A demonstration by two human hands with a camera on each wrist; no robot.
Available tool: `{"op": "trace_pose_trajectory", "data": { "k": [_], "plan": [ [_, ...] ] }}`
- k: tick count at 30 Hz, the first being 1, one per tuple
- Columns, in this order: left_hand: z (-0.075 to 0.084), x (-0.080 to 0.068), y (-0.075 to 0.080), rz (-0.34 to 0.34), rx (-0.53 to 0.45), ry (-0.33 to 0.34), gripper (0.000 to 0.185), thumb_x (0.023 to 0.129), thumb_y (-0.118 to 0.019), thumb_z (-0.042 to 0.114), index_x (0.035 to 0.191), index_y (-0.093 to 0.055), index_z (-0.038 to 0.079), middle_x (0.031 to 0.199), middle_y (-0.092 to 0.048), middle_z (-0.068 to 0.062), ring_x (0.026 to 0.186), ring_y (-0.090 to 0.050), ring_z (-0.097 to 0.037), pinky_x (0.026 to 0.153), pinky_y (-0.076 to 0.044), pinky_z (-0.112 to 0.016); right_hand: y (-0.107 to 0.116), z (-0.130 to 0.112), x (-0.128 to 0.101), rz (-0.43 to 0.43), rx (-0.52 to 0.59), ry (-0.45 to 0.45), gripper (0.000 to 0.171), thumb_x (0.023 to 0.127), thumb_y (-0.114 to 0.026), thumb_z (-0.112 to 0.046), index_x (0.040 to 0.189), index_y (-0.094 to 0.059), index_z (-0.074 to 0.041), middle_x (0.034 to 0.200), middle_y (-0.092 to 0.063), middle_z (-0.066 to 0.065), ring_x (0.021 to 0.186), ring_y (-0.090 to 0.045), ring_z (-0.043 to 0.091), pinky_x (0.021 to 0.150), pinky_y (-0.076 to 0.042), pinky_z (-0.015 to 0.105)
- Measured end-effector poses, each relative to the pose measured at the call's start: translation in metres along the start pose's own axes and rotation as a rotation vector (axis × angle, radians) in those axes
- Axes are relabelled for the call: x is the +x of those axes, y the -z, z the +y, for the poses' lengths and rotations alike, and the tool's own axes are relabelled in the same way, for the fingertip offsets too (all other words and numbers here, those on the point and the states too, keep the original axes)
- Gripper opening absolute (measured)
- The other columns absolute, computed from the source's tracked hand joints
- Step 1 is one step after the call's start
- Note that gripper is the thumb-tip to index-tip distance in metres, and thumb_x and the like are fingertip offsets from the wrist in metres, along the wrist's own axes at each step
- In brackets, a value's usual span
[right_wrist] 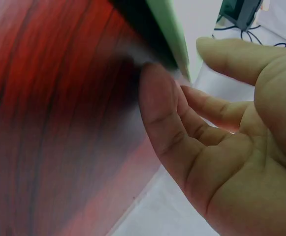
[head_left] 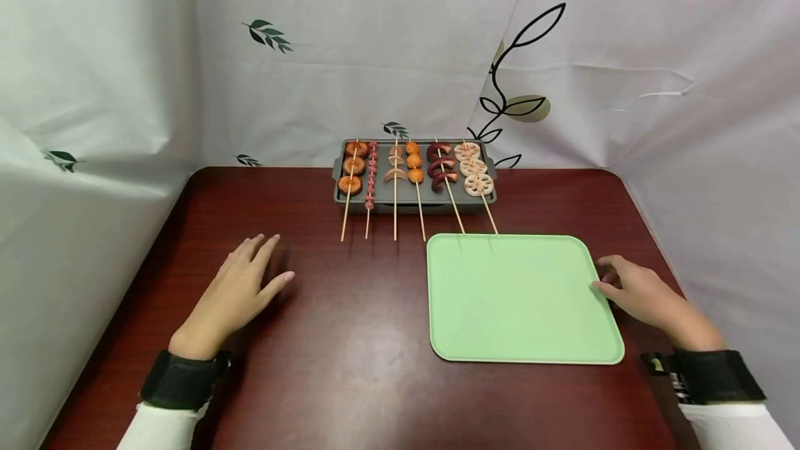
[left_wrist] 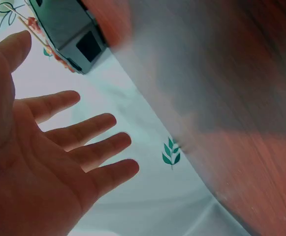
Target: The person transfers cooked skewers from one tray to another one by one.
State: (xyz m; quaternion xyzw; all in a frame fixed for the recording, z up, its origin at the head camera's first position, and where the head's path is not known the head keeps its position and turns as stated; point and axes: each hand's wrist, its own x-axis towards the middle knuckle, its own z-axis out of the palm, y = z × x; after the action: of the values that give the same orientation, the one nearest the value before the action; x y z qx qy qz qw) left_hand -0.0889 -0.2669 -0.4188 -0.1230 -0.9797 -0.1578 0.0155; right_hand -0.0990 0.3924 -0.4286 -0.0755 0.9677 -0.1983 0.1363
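Left of the pale green rounded-square plastic tray (head_left: 521, 297), the left hand (head_left: 240, 290) lay flat on the dark red wooden table (head_left: 350, 367), fingers straight and spread, holding nothing. The tray lay flat, its slightly longer axis running left to right, just in front of the grey rectangular grill pan (head_left: 415, 193) of six wooden skewers, whose sticks pointed toward the person. Right of the tray, the right hand (head_left: 637, 290) rested with loosely bent fingertips touching its edge, gripping nothing; white leaf-printed cloth (head_left: 375, 54) walled the table.
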Motion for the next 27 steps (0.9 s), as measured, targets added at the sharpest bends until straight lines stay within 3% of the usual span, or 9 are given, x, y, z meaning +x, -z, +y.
{"op": "trace_pose_trajectory", "data": {
  "k": [6,20,27],
  "plan": [
    [0.011,0.002,-0.001,0.005,-0.060,-0.020,0.065,0.104,-0.062,0.040,0.151,-0.045,-0.001,0.150,-0.043,-0.033,0.139,-0.041,-0.051,0.110,-0.040,-0.071,-0.001,-0.001,-0.001,-0.048,0.085,-0.027,0.039,0.101,-0.063,-0.009,0.129,-0.048,0.014,0.094,-0.066,0.015,0.068,-0.066,0.015,0.056,-0.057,0.027],
    [0.033,0.008,-0.006,-0.011,-0.198,-0.027,0.049,0.104,-0.064,0.031,0.140,-0.057,-0.001,0.137,-0.057,-0.023,0.129,-0.056,-0.042,0.105,-0.049,-0.063,-0.003,-0.008,0.002,-0.053,0.129,-0.010,0.036,0.100,-0.062,-0.006,0.127,-0.049,0.013,0.094,-0.066,0.016,0.068,-0.066,0.016,0.056,-0.059,0.029],
    [0.047,0.014,-0.005,-0.061,-0.315,-0.034,0.045,0.103,-0.066,0.027,0.140,-0.059,0.001,0.131,-0.063,-0.018,0.113,-0.066,-0.033,0.090,-0.058,-0.053,-0.005,-0.017,0.005,-0.052,0.153,0.017,0.035,0.100,-0.064,-0.005,0.126,-0.049,0.012,0.092,-0.065,0.013,0.066,-0.066,0.016,0.056,-0.058,0.029]
  ]
}}
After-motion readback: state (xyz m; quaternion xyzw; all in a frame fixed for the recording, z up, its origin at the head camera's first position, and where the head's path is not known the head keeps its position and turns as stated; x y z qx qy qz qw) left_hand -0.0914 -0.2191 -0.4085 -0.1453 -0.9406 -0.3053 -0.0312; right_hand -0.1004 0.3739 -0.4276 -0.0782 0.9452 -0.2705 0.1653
